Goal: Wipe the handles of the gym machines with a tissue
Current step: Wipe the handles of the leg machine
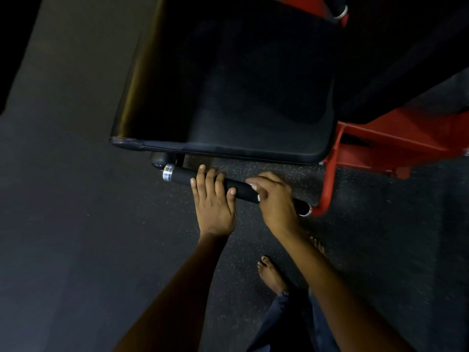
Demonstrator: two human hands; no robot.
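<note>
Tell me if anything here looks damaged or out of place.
Minor wear only: the seat pad has a scuffed front-left corner. The handle looks intact under the left hand and right hand.

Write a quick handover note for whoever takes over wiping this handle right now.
Left hand: fingers laid over the black handle, steadying it.
Right hand: curled round the handle nearer the red frame, a bit of white tissue showing under its fingers.
The handle sits just below the black seat pad.
Done: cannot tell how much is wiped.
Left: wipe out to the silver end cap, then the other handles.
</note>
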